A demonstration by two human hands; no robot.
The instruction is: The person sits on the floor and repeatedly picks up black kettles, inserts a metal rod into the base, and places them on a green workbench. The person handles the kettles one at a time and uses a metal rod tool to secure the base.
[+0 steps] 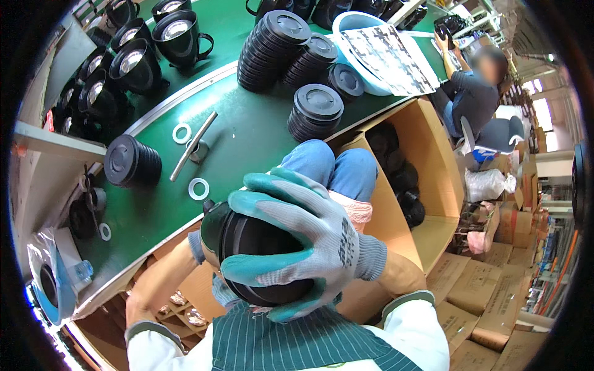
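Observation:
Above my lap is a black lidded mug point(213, 232), tilted, its round black lid point(263, 238) facing up toward me. My right hand point(309, 229), in a grey and teal glove, lies over the lid with its fingers curled round the edge. Only a bit of glove and the cuff show of my left hand point(221, 290); it holds the mug from beneath, its fingers mostly hidden. On the green table by the mug lie a white ring point(198, 189), another white ring point(182, 133) and a metal rod point(193, 146) with a short cylinder.
Stacks of black lids point(315, 111) stand along the table, with one stack point(132, 161) at left. Black mugs point(179, 37) crowd the far left. A blue basin point(346, 21) holds a patterned sheet. Cardboard boxes point(433, 167) stand to my right; a co-worker point(476, 93) sits beyond.

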